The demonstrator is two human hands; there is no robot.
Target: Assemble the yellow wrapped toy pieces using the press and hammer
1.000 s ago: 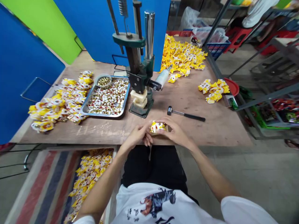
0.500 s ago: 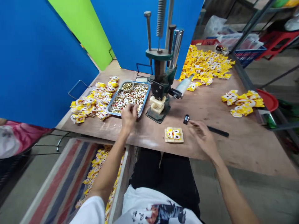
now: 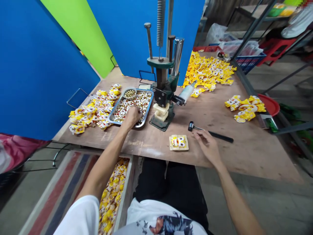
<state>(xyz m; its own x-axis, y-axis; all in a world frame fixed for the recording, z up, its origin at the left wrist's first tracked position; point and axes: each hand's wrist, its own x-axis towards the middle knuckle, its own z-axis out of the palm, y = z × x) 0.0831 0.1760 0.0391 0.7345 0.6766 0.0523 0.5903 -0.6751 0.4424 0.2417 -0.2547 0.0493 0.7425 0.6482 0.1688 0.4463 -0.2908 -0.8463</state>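
My left hand (image 3: 132,117) reaches into a steel tray (image 3: 148,106) and rests palm down over a mass of small white, red and gold pieces (image 3: 127,109). Its fingertips are hidden among them. My right hand (image 3: 207,147) lies open on the wooden table, just below the black handle of a small mallet (image 3: 215,135). Left of that hand, a yellow-and-white lion-head piece (image 3: 178,141) sits on a small wooden board (image 3: 183,147). A green hand press (image 3: 162,93) stands beyond the tray.
Heaps of yellow lion-head pieces (image 3: 89,112) lie left of the tray, behind the press (image 3: 207,73) and at the right (image 3: 244,107). A bin of them (image 3: 112,195) sits below the table's front edge. A person in white (image 3: 297,24) stands at the far right.
Both hands have left the lion-head piece, which now lies on its board. My left hand has moved into the tray, and my right hand has moved beside the mallet handle.
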